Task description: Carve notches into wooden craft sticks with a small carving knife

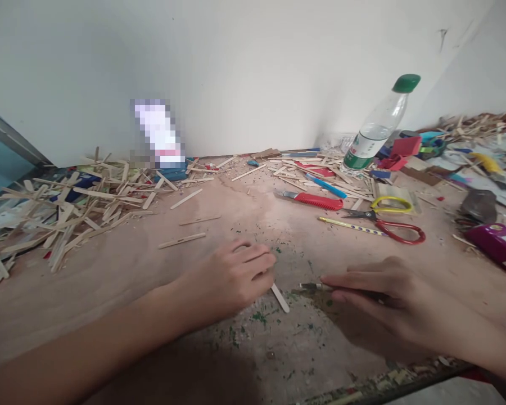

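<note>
My left hand (244, 275) is closed over a wooden craft stick (280, 299), pressing it to the tabletop. The stick's lower end shows below my fingers; the rest is hidden. To the right of it, my right hand (383, 292) grips a slim craft knife (311, 286), thumb and forefinger stretched along it. Its metal tip points left toward the stick and stays apart from it. Most of the handle is hidden within my palm. Green flecks (259, 316) lie scattered on the wood around both hands.
Craft sticks (105, 197) are heaped at the left, near a propped, blurred phone (162, 132). Behind my right hand lie a red utility knife (318, 201), a blue pen (326, 185), a yellow pencil (352, 226) and scissors (398, 232). A water bottle (373, 138) stands by the wall.
</note>
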A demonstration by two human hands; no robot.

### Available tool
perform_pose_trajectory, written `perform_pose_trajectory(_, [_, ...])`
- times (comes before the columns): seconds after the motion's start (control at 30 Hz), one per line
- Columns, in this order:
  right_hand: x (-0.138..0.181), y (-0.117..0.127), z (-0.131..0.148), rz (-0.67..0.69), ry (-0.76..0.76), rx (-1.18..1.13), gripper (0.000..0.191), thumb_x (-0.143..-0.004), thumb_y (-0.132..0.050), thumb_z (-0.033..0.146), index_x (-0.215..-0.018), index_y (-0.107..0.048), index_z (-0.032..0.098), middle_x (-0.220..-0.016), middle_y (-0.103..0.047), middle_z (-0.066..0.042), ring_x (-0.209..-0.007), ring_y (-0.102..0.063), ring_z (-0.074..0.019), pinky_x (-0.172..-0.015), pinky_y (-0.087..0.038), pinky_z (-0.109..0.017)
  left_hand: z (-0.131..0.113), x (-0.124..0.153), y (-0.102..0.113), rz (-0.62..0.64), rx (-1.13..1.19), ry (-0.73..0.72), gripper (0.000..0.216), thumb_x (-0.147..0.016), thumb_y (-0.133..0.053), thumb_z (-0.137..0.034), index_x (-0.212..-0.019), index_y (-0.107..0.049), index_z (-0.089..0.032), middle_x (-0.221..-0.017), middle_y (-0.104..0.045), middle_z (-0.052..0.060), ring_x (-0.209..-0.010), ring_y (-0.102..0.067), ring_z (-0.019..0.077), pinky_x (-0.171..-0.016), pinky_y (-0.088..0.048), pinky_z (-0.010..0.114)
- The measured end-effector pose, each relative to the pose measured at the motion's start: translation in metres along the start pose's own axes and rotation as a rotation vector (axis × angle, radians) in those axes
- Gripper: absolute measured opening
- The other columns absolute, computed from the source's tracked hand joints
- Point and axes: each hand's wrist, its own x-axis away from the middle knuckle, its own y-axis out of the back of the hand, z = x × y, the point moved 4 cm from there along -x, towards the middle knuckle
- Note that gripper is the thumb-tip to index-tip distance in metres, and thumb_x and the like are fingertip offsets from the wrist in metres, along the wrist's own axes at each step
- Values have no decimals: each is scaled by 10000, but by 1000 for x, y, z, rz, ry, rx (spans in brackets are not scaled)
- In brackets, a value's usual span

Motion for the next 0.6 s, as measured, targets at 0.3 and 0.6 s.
perform_pose_trajectory(0.3, [5, -2, -5, -18, -39, -21, 316, -1285, -664, 344, -1296, -962, 242, -1122, -977, -34, -830, -933, -204, -725, -737, -267, 6, 4, -3, 39, 216, 150, 272, -1230, -597, -84, -1192, -845, -188, -1089, -884, 57, -990, -824, 240, -906, -603, 368])
perform_pose_trajectory(0.6, [8, -4, -12, -69, -38, -26, 301, -1274, -692, 383, -1303, -963, 257, -1146, -978, -29, -880, -954, -222, -745, -757, -261, -1, -4, 40, -137, 619, 520, 243, -1252, -697, -255, -1061, -847, -244, -962, -843, -22, -841, -813, 137, -777, -641, 239])
